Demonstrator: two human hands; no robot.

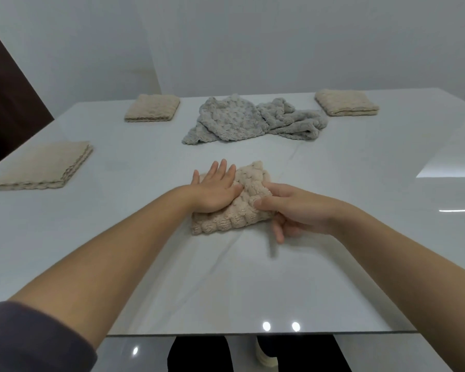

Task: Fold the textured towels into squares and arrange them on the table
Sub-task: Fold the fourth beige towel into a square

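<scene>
Here, near the middle of the white counter (pixel 333 264), a partly folded beige towel (pixel 226 221) lies with its bumpy side up. The left hand (pixel 215 190) rests flat on the left part of it, with the fingers (pixel 223 170) straight and a little spread, pressing the cloth down. The right hand (pixel 295 210) is at the right edge of the same towel. Its thumb and first finger pinch a fold of the cloth, while the other fingers hang loosely toward the counter.

Farther back, a heap of grey towels (pixel 253 122) lies unfolded and crumpled. Three beige towels are already folded into squares: the far-left square (pixel 152 108), the far-right square (pixel 346 103) and the near-left square (pixel 43 165). All three lie well apart from the hands. A dark sleeve (pixel 24 339) covers the left upper arm.
</scene>
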